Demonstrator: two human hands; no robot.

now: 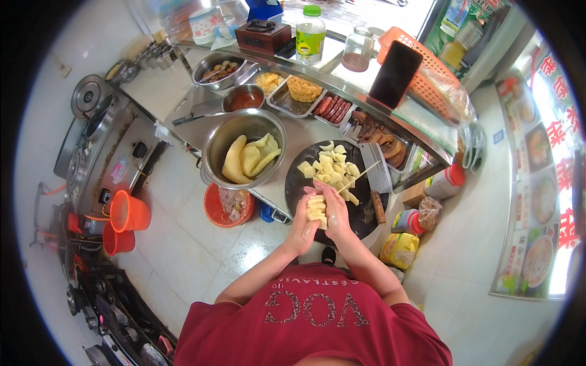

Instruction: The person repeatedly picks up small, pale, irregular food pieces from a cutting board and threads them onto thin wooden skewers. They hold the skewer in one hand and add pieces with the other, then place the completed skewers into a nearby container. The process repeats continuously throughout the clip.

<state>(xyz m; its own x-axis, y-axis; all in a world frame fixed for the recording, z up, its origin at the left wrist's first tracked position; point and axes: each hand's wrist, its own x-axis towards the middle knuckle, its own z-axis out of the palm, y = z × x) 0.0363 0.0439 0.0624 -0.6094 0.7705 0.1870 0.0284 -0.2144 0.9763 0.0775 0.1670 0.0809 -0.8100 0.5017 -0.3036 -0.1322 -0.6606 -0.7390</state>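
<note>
Between my two hands, close above the near part of a round dark chopping board (pixel 297 160), is a row of pale yellow food pieces (pixel 316 211). My left hand (pixel 302 224) presses against them from the left. On their right side is my right hand (pixel 335 212), with a thin wooden skewer (pixel 361 176) sticking out past its fingers. Cut pale yellow pieces (pixel 327 167) lie heaped on the board beyond my hands. A cleaver (pixel 377 169) rests at the board's right side, its wooden handle towards me. Larger curved pieces (pixel 249 158) sit in a steel pot (pixel 210 151) to the left.
Metal trays of fried food (pixel 304 89), sausages (pixel 333 109) and sliced meat (pixel 387 146) line the counter's back. A bowl of red sauce (pixel 245 99) stands behind the pot. A phone (pixel 396 73) leans on the raised shelf. A red bin (pixel 219 215) is on the floor.
</note>
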